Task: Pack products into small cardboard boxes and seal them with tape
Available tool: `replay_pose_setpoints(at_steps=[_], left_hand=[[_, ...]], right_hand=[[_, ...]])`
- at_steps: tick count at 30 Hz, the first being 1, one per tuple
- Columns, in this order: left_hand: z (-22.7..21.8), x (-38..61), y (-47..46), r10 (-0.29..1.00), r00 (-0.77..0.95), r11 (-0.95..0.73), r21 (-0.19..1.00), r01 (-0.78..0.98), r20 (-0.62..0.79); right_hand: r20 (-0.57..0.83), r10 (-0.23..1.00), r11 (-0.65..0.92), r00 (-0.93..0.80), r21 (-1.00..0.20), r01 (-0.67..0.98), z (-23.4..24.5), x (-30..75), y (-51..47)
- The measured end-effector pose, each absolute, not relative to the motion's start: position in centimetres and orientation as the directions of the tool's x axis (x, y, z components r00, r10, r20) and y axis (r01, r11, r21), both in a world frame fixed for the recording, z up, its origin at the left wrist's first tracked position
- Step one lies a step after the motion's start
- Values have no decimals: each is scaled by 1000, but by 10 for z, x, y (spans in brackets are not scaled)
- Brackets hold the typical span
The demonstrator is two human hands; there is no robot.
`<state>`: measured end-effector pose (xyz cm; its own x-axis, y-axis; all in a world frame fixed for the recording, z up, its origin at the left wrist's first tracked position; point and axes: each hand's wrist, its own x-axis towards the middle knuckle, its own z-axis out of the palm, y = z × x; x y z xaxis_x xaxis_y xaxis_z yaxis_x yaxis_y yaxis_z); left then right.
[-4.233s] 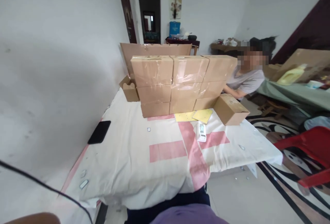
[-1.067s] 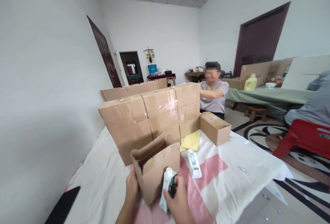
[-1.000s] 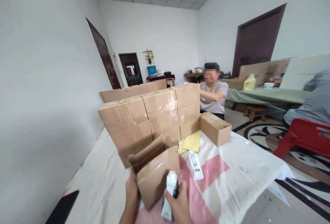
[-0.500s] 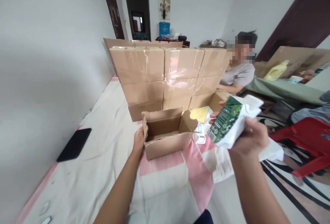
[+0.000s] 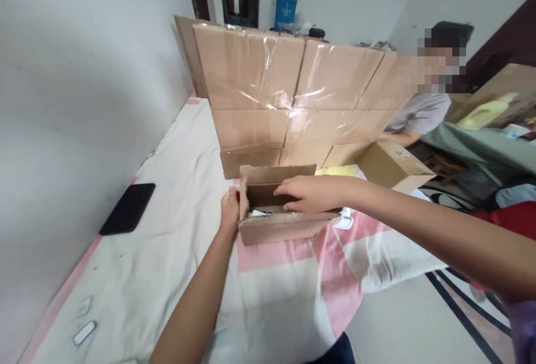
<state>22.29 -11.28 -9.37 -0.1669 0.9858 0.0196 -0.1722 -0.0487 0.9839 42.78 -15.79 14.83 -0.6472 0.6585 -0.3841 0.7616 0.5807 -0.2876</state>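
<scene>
An open brown cardboard box (image 5: 276, 229) sits on the white and pink cloth of the table (image 5: 176, 263). My left hand (image 5: 230, 209) grips the box's left end, fingers closed on the wall. My right hand (image 5: 309, 192) reaches over the box opening, palm down, fingers stretched out flat. A sliver of a white carton (image 5: 260, 214) shows inside the box under that hand.
A stack of taped cardboard boxes (image 5: 288, 96) stands behind the open box, with one more box (image 5: 393, 166) to the right. Another person (image 5: 422, 113) sits behind them. A black phone (image 5: 128, 216) lies at the left. A red chair (image 5: 513, 216) stands at the right.
My right hand held the green and white carton above the table half a second ago; now the carton lies in the box and the hand is flat over the opening. The view has dipped lower.
</scene>
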Motion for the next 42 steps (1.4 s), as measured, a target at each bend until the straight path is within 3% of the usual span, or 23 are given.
replay_pose_setpoints(at_steps=[5,9,15,26,32,42], left_hand=[[-92,221,-114,983,-181,-55,983,-176,23],[-88,222,-117,985,-171,-43,985,-169,13],[-82,221,-117,989,-151,-13,987,-160,-11],[-88,224,-115,991,-132,-31,990,-139,13],[-97,225,-115,996,-83,-22,992,-123,12],[-100,227,-114,998,-68,-4,990,-142,-6]], right_hand=[[-615,621,564,-486,-81,822,118,391,-156],[-679,571,611,-462,-25,791,76,370,-150],[-611,632,549,-477,-82,832,42,373,-139],[-524,686,479,-505,-197,855,67,396,-149],[-547,688,559,-477,-19,829,53,403,-149],[-625,591,709,-510,101,698,34,403,-144]])
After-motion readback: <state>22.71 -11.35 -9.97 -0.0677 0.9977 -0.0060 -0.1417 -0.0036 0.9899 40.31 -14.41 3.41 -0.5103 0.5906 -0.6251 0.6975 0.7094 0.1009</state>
